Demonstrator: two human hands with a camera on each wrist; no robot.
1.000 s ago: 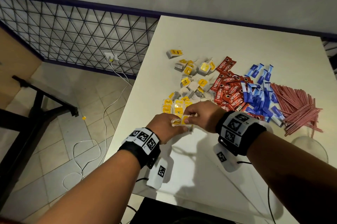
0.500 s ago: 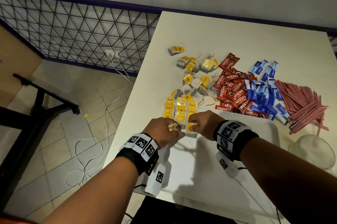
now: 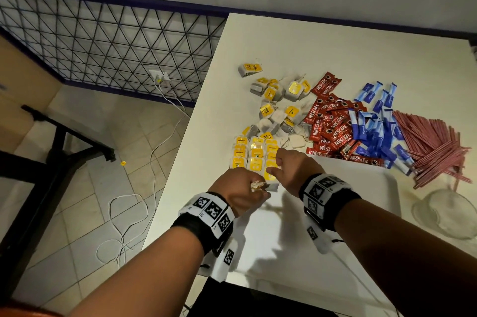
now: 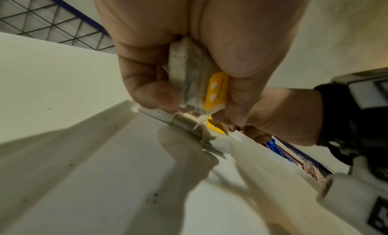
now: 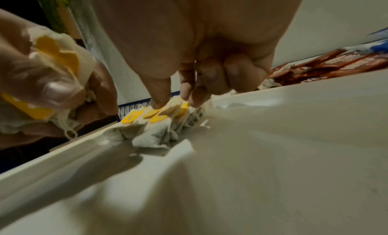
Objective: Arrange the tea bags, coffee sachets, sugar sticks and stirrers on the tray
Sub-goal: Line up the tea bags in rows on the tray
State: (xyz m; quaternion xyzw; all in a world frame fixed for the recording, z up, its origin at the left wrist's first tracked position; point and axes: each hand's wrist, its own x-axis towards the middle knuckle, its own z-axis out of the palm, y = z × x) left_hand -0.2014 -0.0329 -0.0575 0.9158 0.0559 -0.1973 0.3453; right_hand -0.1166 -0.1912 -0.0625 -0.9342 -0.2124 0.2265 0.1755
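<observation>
- Left hand (image 3: 238, 189) is curled round a small stack of tea bags (image 4: 195, 82), held edge-on just above the tray (image 3: 361, 226).
- Right hand (image 3: 294, 169) pinches the yellow tag end of a tea bag (image 5: 166, 112) in the rows (image 3: 254, 155) laid at the tray's far left corner; its other fingers are curled in.
- Beyond the tray, loose tea bags (image 3: 276, 107) lie on the table (image 3: 335, 48).
- To their right, in turn: red coffee sachets (image 3: 333, 125), blue sugar sticks (image 3: 379, 130), pink stirrers (image 3: 433, 146).
- A glass bowl (image 3: 449, 213) stands right of the tray.
</observation>
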